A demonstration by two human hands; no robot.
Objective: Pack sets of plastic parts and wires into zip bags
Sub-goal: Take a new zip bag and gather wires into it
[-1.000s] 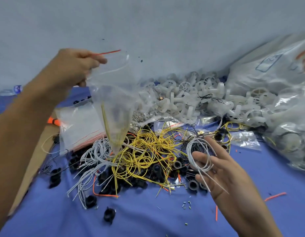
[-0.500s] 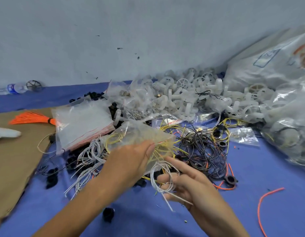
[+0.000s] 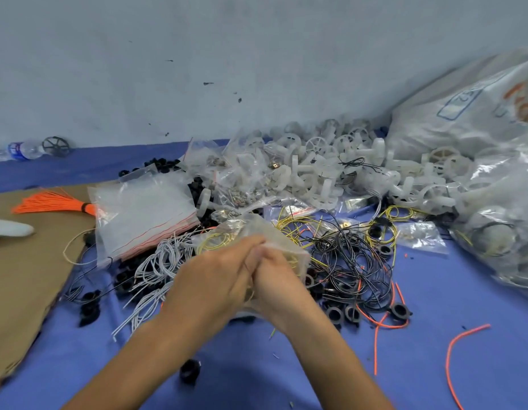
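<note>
Fingers (image 3: 248,247) of the left hand (image 3: 215,279) and right hand (image 3: 277,279) curl together, clamped on a zip bag (image 3: 257,229) at centre, yellow wire (image 3: 211,245) inside. Its long axis seems to run toward 12 o'clock, mouth likely at the hands. Much remains: loose wires (image 3: 345,261) at 3 o'clock, parts (image 3: 316,173) at 1.

Soft, even, cool light filled the scene, leaving only faint shade on the blue cloth (image 3: 434,365) beneath the left hand (image 3: 215,279) and right hand (image 3: 276,281). Motion blur smeared both hands and the zip bag (image 3: 257,229) that the left one gripped. Pale glare lay on the plastic sacks (image 3: 478,119) at far right. Wide-angle distortion bowed the cloth's far edge, and the near corners looked soft.
</note>
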